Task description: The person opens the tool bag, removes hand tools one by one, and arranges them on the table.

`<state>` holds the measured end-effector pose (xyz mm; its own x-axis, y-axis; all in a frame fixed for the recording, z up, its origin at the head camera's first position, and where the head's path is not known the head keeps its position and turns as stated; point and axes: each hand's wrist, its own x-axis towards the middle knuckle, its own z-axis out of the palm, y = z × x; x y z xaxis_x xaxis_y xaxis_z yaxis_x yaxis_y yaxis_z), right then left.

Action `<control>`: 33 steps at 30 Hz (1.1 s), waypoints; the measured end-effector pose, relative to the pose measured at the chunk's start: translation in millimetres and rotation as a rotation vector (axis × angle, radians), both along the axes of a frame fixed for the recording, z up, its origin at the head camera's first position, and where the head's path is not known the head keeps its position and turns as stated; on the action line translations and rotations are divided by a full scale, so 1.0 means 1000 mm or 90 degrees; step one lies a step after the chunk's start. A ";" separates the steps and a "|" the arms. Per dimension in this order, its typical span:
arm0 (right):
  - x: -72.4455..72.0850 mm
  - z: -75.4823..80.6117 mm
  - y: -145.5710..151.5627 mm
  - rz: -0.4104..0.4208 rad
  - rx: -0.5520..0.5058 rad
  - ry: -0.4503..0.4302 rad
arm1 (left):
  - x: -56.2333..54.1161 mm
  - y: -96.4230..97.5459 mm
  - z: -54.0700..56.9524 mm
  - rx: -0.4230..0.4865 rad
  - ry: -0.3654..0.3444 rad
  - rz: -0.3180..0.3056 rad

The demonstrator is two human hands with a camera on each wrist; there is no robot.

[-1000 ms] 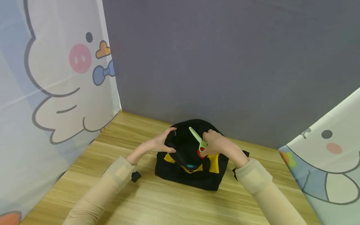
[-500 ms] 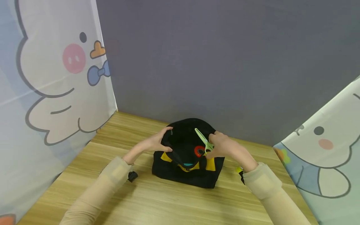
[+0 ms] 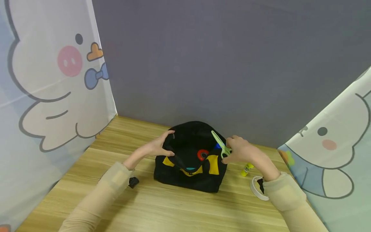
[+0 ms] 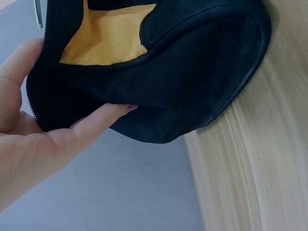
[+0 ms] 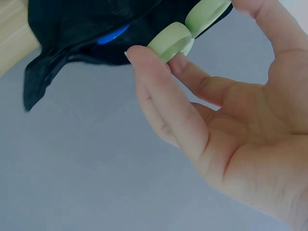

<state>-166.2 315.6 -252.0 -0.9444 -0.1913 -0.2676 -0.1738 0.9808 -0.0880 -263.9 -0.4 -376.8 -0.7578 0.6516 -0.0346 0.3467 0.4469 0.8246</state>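
A black bag (image 3: 185,184) with yellow patches lies on the table, its mouth gaping. My left hand (image 3: 157,147) holds the left edge of that mouth; in the left wrist view, thumb and fingers lie about the zippered black cloth (image 4: 192,72). Pale green scissors (image 3: 219,141) are pinched in my right hand (image 3: 242,150) by the handles, above the bag's right side, blades pointing up and left. Their finger loops (image 5: 171,42) show in the right wrist view. Inside the bag are a red ring-shaped thing (image 3: 200,156) and a teal bit. A blue patch (image 3: 217,146) shows beside the scissors.
To the right, a yellow glue stick (image 3: 246,169) and a white tape roll (image 3: 256,190) lie on the wooden table (image 3: 174,212), the roll partly behind my sleeve. A small black piece (image 3: 133,182) lies near my left sleeve. A grey wall (image 3: 203,64) stands behind.
My right hand has moved right with the scissors, away from the red thing in the bag. The glue stick and tape roll have come into sight. My left hand stays on the bag's edge.
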 end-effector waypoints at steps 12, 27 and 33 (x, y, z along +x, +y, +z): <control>0.016 0.007 0.044 -0.043 -0.006 0.026 | -0.003 0.006 -0.005 0.002 -0.004 -0.007; 0.033 -0.007 0.083 -0.099 0.018 0.041 | -0.005 -0.003 -0.008 0.000 0.007 -0.003; 0.041 -0.018 0.094 -0.106 0.006 0.054 | -0.004 -0.001 -0.006 -0.003 0.001 0.000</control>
<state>-125.1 409.1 -270.1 -0.9819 -0.0284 -0.1872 -0.0153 0.9973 -0.0712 -267.4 -1.5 -382.8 -0.7574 0.6519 -0.0365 0.3487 0.4511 0.8216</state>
